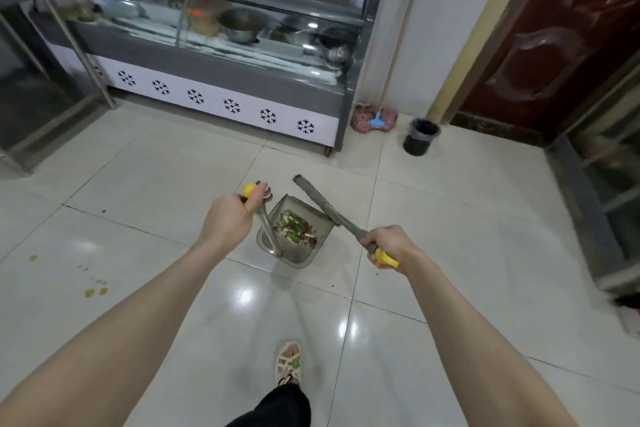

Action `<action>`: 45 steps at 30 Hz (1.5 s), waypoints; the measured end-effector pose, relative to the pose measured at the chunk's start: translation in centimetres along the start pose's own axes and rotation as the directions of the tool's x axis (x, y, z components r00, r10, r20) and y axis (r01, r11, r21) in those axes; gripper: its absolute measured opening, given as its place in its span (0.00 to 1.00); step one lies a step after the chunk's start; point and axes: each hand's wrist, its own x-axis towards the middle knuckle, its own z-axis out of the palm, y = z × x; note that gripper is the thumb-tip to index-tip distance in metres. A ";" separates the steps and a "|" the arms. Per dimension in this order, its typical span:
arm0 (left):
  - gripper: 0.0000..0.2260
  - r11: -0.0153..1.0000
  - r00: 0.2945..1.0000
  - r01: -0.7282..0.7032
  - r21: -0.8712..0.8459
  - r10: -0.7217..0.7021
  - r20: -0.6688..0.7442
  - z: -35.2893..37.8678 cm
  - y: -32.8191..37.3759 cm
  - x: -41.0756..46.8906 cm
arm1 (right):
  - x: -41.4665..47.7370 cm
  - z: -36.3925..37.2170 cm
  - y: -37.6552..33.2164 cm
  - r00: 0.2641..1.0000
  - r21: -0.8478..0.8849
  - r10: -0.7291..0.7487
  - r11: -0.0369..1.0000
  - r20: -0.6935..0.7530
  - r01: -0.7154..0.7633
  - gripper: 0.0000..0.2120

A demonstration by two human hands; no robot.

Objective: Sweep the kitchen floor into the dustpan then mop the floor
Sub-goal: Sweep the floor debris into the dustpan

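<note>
My left hand grips the yellow-capped top of the dustpan handle. The grey dustpan hangs a little above the tiled floor and holds green and red vegetable scraps. My right hand grips the yellow-ended broom handle, and the broom's narrow grey head points away over the pan's right edge. A pink mop head with a blue clip leans in the corner by the wall.
A glass-fronted refrigerated display case spans the back. A small black bin stands near the mop. A dark red door is at right. Yellowish spots and small specks mark the white tiles. My sandalled foot is below.
</note>
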 end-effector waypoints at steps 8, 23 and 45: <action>0.29 0.998 0.998 0.062 -0.023 -0.062 -0.012 1.6 2.3 9.0 | 8.5 -1.0 -7.9 1.000 -0.080 -0.001 0.997 -0.008 0.001 0.06; 0.34 0.858 0.801 0.501 -0.116 -0.510 -0.314 0.6 1.3 8.9 | 18.8 7.3 -18.7 0.901 -0.391 0.003 0.901 0.433 0.185 0.07; 0.29 0.571 0.293 0.699 -0.431 -0.778 -0.556 -1.9 -1.8 -4.0 | 12.6 19.3 -17.8 0.670 -0.540 0.125 0.706 0.732 0.458 0.07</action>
